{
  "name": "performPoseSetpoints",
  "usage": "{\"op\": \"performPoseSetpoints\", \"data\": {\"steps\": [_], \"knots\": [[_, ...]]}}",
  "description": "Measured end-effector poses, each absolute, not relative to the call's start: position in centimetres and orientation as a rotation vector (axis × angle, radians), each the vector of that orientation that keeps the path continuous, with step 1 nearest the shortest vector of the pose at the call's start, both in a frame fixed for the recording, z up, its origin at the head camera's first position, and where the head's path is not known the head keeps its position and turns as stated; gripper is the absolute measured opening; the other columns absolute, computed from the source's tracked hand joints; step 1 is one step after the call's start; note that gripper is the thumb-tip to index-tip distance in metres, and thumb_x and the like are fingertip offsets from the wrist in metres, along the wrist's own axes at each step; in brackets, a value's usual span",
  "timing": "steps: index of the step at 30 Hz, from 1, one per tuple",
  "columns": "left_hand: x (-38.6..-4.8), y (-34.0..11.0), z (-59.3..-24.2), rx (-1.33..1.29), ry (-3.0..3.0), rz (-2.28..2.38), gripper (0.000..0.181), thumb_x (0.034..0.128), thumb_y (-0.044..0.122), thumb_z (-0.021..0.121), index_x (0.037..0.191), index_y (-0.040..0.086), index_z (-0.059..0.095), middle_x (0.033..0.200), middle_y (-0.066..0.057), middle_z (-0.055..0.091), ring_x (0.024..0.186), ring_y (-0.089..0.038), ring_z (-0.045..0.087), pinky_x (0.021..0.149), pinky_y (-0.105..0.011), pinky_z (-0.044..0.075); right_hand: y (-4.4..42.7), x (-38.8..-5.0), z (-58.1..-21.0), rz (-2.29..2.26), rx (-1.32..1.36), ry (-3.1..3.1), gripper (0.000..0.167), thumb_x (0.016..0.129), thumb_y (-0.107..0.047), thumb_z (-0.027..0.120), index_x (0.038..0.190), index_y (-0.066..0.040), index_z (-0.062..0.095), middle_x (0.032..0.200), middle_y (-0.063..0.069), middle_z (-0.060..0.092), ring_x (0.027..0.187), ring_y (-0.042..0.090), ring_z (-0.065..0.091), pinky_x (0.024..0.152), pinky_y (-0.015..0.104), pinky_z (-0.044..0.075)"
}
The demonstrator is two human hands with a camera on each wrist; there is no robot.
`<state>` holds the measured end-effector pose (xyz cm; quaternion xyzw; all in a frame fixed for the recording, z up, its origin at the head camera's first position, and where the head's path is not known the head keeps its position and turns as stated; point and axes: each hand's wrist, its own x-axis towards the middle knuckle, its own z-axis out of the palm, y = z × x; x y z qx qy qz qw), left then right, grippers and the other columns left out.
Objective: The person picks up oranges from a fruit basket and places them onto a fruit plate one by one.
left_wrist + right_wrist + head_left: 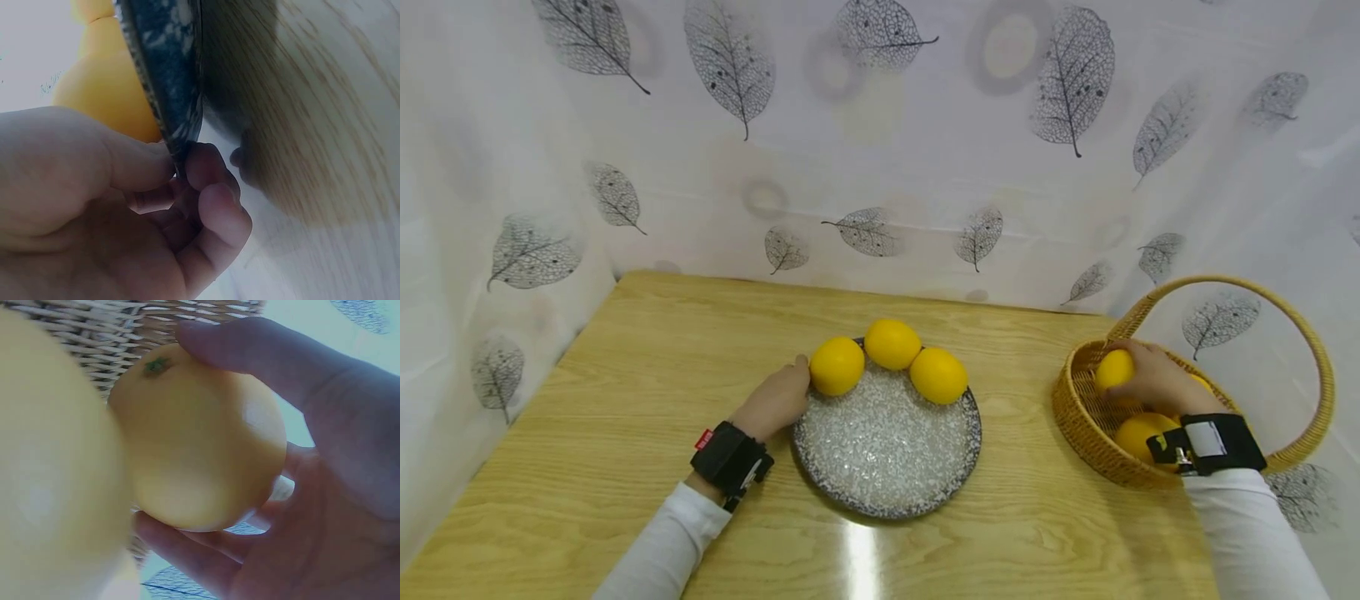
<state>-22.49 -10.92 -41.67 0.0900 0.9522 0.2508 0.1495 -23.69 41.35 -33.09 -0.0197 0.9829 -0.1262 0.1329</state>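
Clearly, your right hand (pixel 1153 377) holds a smooth, glossy orange (pixel 197 440) inside the basket (pixel 1078 433), thumb along one side and fingers curled round the other. That fruit is close to round, with no marked long axis; its green stem end (pixel 157 365) points to the upper left in the right wrist view, toward the wicker, so the line through the stem slants from there down to the lower right. The basket is of tan woven strands, rounded, with a thick hoop handle (pixel 1318 358) arching over its right side. Another orange (pixel 1138 433) lies in it, just below your fingers in the head view.

Your left hand (pixel 778 398) pinches the left edge of the plate (pixel 887 450) between thumb and curled fingers. You have a round, shiny, grey-speckled dish there, dark at the rim, face up on the wood-grained bench (pixel 662 400). Three smooth oranges (pixel 891 344) sit in an arc along its far rim, the leftmost just beside your fingers.
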Motion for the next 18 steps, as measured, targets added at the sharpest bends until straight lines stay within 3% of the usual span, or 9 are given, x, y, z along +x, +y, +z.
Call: {"op": "performPoseSetpoints", "data": {"steps": [9, 13, 18], "knots": [[-22.6, -11.1, -41.9, 0.255, 2.731, 0.716, 0.062, 0.0912, -0.009, 0.050, 0.148, -0.019, 0.029, 0.136, -0.037, 0.057, 0.106, -0.032, 0.063, 0.098, -0.049, 0.053, 39.3, -22.5, -31.3, -0.377, -0.068, 2.930, 0.102, 0.085, -0.033, 0.079, 0.155, 0.009, 0.017, 0.136, 0.051, 0.030, 0.098, 0.049, 0.057, 0.068, 0.041, 0.054], [-22.7, -11.1, -41.9, 0.246, 2.729, 0.729, 0.060, 0.0900, -0.010, 0.051, 0.147, -0.018, 0.032, 0.132, -0.035, 0.059, 0.098, -0.029, 0.060, 0.094, -0.047, 0.054, 37.8, -22.2, -30.8, -0.382, -0.093, 2.999, 0.107, 0.084, -0.032, 0.079, 0.155, 0.012, 0.012, 0.138, 0.050, 0.031, 0.103, 0.052, 0.054, 0.074, 0.053, 0.054], [-22.7, -11.1, -41.8, 0.253, 2.729, 0.730, 0.062, 0.0890, -0.011, 0.050, 0.147, -0.018, 0.030, 0.134, -0.036, 0.058, 0.104, -0.031, 0.061, 0.098, -0.048, 0.053, 35.6, -21.7, -30.4, -0.419, -0.138, 3.056, 0.110, 0.083, -0.031, 0.080, 0.150, 0.020, 0.010, 0.135, 0.049, 0.035, 0.104, 0.055, 0.054, 0.083, 0.064, 0.052]]}}
